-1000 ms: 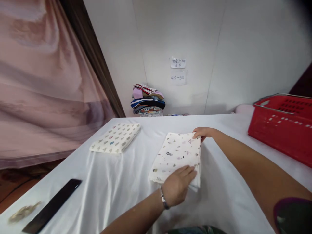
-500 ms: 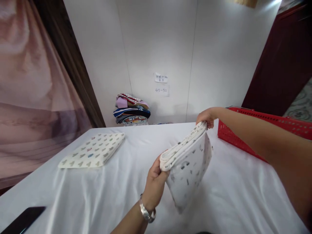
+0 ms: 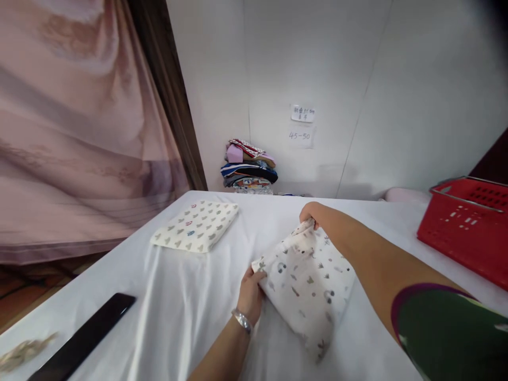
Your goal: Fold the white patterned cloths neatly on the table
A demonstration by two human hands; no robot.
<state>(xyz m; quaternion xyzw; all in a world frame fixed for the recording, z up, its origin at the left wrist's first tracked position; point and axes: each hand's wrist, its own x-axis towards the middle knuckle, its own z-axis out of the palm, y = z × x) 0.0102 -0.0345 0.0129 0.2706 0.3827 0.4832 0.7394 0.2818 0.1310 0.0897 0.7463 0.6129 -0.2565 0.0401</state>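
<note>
A folded white cloth with small printed figures [image 3: 309, 280] lies tilted on the white table [image 3: 190, 296]. My left hand [image 3: 251, 291] pinches its near left corner. My right hand [image 3: 311, 212] grips its far corner, with my forearm stretched over the cloth's right side. A second folded cloth with a heart-like print [image 3: 196, 226] rests flat at the table's far left, away from both hands.
A red plastic basket [image 3: 468, 227] stands at the right edge. A long black flat bar [image 3: 85, 336] lies near the front left, beside a small brownish scrap [image 3: 24, 352]. Folded clothes are stacked [image 3: 248, 169] by the wall behind. A pink curtain [image 3: 79, 132] hangs at left.
The printed cloth lay flat a second ago, was lifted by both hands with its edge up, and has now come down onto the table, turned over and angled.
</note>
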